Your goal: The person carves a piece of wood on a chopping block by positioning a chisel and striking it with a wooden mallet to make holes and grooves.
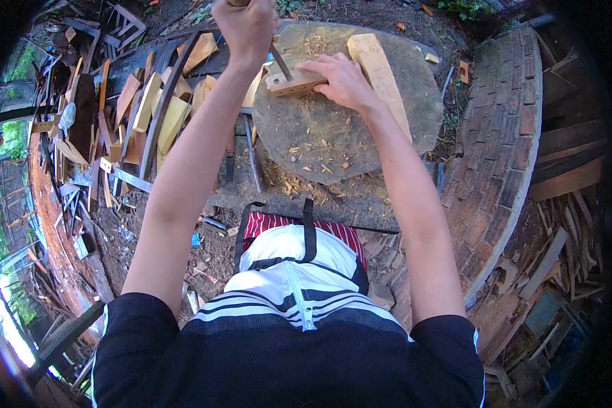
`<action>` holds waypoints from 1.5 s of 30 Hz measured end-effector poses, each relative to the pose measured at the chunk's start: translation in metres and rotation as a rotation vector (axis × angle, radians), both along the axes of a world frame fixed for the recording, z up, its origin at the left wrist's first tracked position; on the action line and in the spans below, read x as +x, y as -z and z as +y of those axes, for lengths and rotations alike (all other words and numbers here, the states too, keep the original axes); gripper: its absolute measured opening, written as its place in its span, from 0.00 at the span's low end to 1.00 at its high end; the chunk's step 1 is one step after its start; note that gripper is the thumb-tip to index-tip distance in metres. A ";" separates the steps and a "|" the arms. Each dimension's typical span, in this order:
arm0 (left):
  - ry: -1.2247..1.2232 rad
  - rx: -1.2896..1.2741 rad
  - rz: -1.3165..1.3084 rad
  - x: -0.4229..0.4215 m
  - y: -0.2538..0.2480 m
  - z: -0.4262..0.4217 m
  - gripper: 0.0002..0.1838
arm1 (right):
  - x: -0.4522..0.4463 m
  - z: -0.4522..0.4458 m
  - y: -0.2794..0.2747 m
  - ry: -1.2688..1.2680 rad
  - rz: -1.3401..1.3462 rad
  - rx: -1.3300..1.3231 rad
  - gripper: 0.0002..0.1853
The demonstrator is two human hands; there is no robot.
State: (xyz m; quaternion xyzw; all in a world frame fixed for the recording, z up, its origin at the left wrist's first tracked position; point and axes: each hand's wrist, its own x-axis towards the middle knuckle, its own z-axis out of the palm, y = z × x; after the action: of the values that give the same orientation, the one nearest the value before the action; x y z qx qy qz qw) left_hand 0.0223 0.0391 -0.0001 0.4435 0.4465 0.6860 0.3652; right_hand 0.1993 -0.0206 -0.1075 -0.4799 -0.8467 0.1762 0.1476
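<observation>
My left hand (247,28) is closed around the handle of a chisel, raised at the top of the view. The chisel's metal blade (279,61) slants down to a small wooden block (294,83) that has several holes in it. Resting on that block's right end, my right hand (342,80) holds it against the round wooden stump (319,139). A longer pale piece of wood (382,78) lies on the stump just right of my right hand. Wood chips are scattered over the stump's top.
Several cut wooden pieces (173,122) lie in a pile to the left. A thin metal tool (252,155) lies beside the stump's left edge. A curved brick surface (496,129) runs along the right, with scrap wood (568,238) beyond it.
</observation>
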 end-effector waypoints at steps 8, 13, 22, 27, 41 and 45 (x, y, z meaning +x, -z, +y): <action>-0.060 0.057 0.149 -0.005 0.009 0.004 0.13 | 0.000 0.000 0.000 0.002 0.013 -0.006 0.34; -0.006 0.053 0.055 0.005 0.003 -0.006 0.14 | -0.001 0.000 0.000 0.008 0.001 -0.014 0.34; -0.017 0.212 0.329 0.024 0.009 -0.012 0.14 | -0.004 -0.006 -0.002 0.038 -0.052 0.021 0.33; -0.010 0.160 0.216 0.018 0.009 -0.014 0.15 | 0.012 -0.043 -0.024 0.190 0.024 0.369 0.40; 0.050 0.247 0.244 0.011 0.010 -0.020 0.14 | 0.061 -0.072 -0.115 0.608 0.554 -0.114 0.43; 0.089 0.184 0.186 0.015 0.008 -0.029 0.15 | 0.018 -0.062 -0.232 0.312 0.859 0.255 0.42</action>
State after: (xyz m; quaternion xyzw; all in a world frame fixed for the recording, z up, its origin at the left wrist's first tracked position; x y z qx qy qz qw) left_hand 0.0378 0.0105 -0.0079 0.5561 0.3934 0.6632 0.3102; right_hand 0.2169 -0.0830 0.1247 -0.4631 -0.6416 0.2291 0.5670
